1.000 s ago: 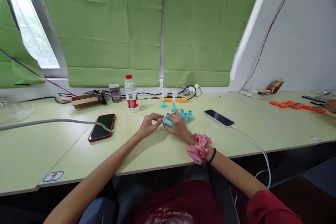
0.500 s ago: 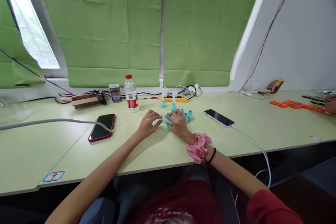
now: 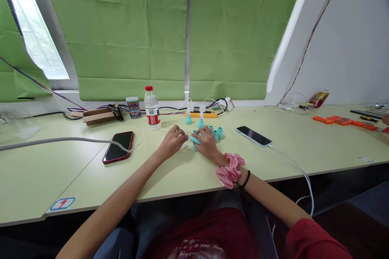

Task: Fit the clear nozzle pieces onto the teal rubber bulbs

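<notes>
My right hand (image 3: 207, 144) is closed around a small teal rubber bulb (image 3: 195, 140), which lies sideways with its opening hidden. Just left of it, my left hand (image 3: 174, 142) is pinched, its fingertips close to the bulb's left end; whatever sits between them is too small to make out. Part of another teal piece shows under the right hand. Beside that hand stand several open-necked teal bulbs (image 3: 220, 132). Behind the hands are two teal bulbs (image 3: 201, 122) with clear tips, both upright. Something clear and whitish lies partly hidden behind my left hand.
A water bottle (image 3: 152, 109), a can (image 3: 133, 107) and an open cardboard box (image 3: 99, 116) stand at the back left. Phones lie left (image 3: 118, 147) and right (image 3: 254, 136), with cables attached. A yellow power strip (image 3: 206, 114) is behind; orange tools (image 3: 345, 121) lie far right.
My left fingertips have shifted very slightly; the right hand keeps its hold on the bulb. At the far right edge, another person's hand has moved mostly out of view.
</notes>
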The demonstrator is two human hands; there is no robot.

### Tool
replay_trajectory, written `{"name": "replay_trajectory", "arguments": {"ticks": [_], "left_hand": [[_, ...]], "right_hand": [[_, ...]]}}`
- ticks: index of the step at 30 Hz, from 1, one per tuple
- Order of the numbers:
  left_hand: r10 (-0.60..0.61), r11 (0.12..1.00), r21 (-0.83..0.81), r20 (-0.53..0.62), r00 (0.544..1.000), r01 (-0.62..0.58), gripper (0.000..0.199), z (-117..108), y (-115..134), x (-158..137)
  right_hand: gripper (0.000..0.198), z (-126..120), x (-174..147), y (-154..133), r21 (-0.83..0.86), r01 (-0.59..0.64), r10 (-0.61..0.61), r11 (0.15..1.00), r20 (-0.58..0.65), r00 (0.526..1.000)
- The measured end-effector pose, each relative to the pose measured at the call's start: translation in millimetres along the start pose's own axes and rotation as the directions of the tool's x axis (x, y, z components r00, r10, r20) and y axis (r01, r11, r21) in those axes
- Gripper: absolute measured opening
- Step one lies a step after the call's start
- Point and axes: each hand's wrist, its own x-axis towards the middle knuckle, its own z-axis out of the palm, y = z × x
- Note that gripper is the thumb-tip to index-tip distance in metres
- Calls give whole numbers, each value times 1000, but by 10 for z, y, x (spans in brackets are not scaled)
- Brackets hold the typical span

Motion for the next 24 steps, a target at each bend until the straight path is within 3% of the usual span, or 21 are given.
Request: {"name": "replay_trajectory", "arguments": {"ticks": [9, 17, 24], "left_hand": [[65, 987, 141, 79, 995, -76, 19, 0, 29, -30], [-39, 997, 72, 130, 991, 29, 20, -12, 95, 25], [-201, 964, -142, 162, 966, 224, 17, -40, 95, 0]], "right_hand": [[17, 13, 9, -2, 1, -56, 56, 998, 3, 998], [18, -2, 8, 5, 13, -12, 12, 1000, 43, 999], [18, -6, 20, 13, 41, 5, -7, 999, 45, 999]]}}
